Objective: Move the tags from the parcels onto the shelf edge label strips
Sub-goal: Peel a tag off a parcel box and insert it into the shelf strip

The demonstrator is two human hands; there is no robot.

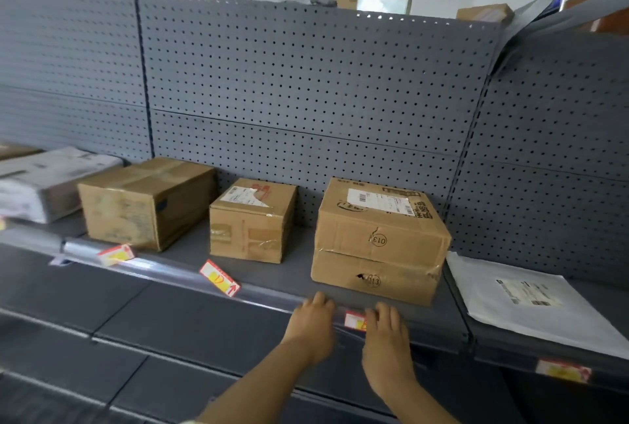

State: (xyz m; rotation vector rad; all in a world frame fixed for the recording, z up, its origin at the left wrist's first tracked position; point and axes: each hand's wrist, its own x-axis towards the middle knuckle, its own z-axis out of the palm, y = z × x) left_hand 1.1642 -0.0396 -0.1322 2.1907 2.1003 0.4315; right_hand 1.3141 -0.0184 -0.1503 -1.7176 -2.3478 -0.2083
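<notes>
A red, white and yellow tag [355,319] sits in the clear label strip [265,299] along the shelf edge, between my two hands. My left hand [315,319] rests on the strip just left of the tag, fingers curved over the edge. My right hand [386,328] touches the strip at the tag's right end. Directly behind stands a dented cardboard parcel [379,241] marked 013. Two more tags, one [219,278] mid-strip and one [115,254] further left, lie along the same strip, in front of a small parcel [250,221] and a larger parcel [146,202].
A grey wrapped parcel [47,182] lies at the far left of the shelf. A flat white mailer [534,301] lies on the neighbouring shelf to the right, with another tag [563,371] on its edge strip. Grey pegboard [306,83] backs the shelves. Lower shelves step out below.
</notes>
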